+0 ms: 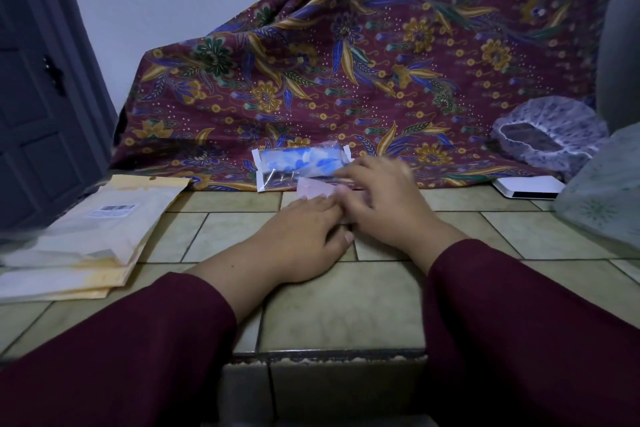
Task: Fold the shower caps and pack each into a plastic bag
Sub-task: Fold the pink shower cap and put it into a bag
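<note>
Both of my hands rest on a pale pink folded shower cap [313, 188] lying on the tiled counter [339, 305]. My left hand [304, 236] presses its near left part with the fingers flat. My right hand [381, 198] covers its right part, slightly blurred. Most of the pink cap is hidden under the hands. Just behind it lies a clear plastic bag [273, 177] holding a folded blue-and-white shower cap [301, 158]. An unfolded white cap with small blue flowers [550, 135] sits at the far right.
A stack of yellowish padded envelopes and clear bags [90, 243] lies at the left. A maroon batik cloth [363, 62] drapes over something behind the counter. A white flat box [526, 188] and a pale patterned bag [609, 198] are at the right. The counter's front edge runs below my wrists.
</note>
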